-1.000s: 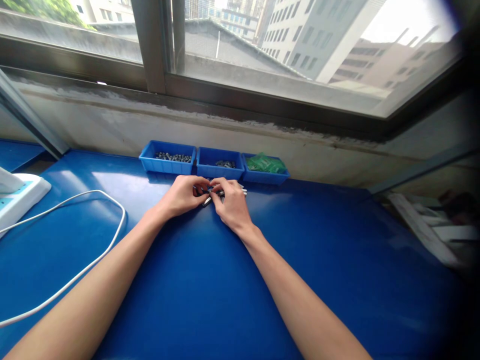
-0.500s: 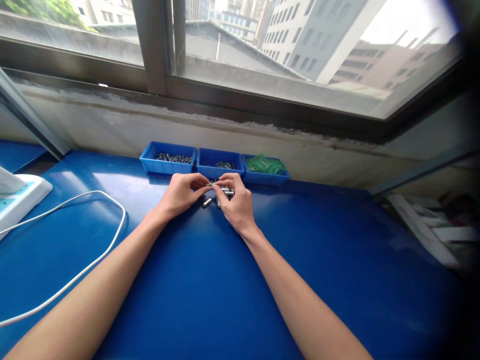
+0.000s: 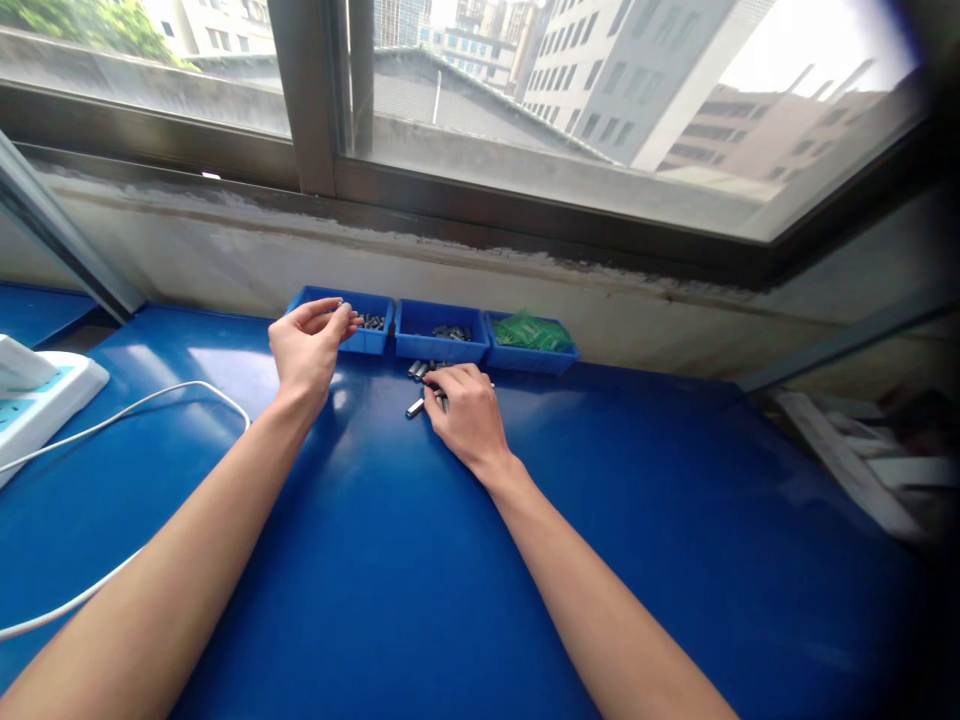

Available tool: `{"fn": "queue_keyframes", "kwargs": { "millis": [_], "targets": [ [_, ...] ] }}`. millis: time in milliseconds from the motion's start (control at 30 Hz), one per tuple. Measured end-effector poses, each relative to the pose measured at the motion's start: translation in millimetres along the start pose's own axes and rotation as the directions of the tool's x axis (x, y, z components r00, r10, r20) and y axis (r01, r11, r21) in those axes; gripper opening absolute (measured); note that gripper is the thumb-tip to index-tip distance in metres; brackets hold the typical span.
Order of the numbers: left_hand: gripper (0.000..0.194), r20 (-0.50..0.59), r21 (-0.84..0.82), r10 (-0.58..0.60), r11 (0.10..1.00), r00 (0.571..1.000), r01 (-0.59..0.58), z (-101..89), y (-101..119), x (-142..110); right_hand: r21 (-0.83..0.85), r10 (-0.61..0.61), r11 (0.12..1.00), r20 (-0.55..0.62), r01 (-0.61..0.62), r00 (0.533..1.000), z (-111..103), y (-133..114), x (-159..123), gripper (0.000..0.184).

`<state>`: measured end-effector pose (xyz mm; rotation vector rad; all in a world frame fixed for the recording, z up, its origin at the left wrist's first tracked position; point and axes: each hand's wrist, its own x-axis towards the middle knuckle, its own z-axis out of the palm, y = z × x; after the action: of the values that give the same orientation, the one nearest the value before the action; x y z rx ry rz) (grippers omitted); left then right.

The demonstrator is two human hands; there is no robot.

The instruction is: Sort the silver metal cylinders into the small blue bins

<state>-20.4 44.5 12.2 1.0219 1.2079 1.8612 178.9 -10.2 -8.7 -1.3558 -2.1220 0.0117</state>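
Observation:
My left hand (image 3: 309, 345) is raised over the left blue bin (image 3: 375, 338), which holds several small dark metal pieces; its fingers are curled with thumb and fingertips close together, and what they hold is too small to make out. My right hand (image 3: 463, 412) rests on the blue table (image 3: 420, 560), fingers closed over a small pile of short metal pins (image 3: 417, 372). One pin (image 3: 415, 407) lies just left of that hand.
A middle blue bin (image 3: 441, 344) holds a few dark parts and a right blue bin (image 3: 534, 345) holds green bags. A white cable (image 3: 150, 400) runs to a white device (image 3: 37, 385) at the left. A wall and window stand behind the bins.
My left hand has left the pin pile and moved up and left to the left bin. My right hand stays on the pile, shifted slightly.

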Motion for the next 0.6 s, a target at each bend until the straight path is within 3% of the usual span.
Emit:
{"fn": "queue_keyframes", "kwargs": {
  "millis": [200,333,467,600],
  "targets": [
    [0.034,0.034,-0.035,-0.031,0.999,0.999,0.032,1.2,-2,-2,-0.027,-0.022,0.999,0.012,0.022,1.0,0,0,0,0.018],
    [0.028,0.186,0.126,0.005,0.992,0.982,-0.029,4.6,0,-11,0.026,-0.021,0.999,-0.007,0.021,1.0,1,1,0,0.016],
    [0.03,0.44,0.263,-0.005,0.957,0.898,-0.123,7.7,0,-22,0.206,0.041,0.978,-0.123,-0.015,0.992,0,2,1,0.014],
    [0.034,0.591,0.284,-0.049,0.947,0.805,-0.151,12.4,-1,-34,0.453,0.207,0.886,-0.189,-0.102,0.96,-5,4,2,0.008]
  ]
}}
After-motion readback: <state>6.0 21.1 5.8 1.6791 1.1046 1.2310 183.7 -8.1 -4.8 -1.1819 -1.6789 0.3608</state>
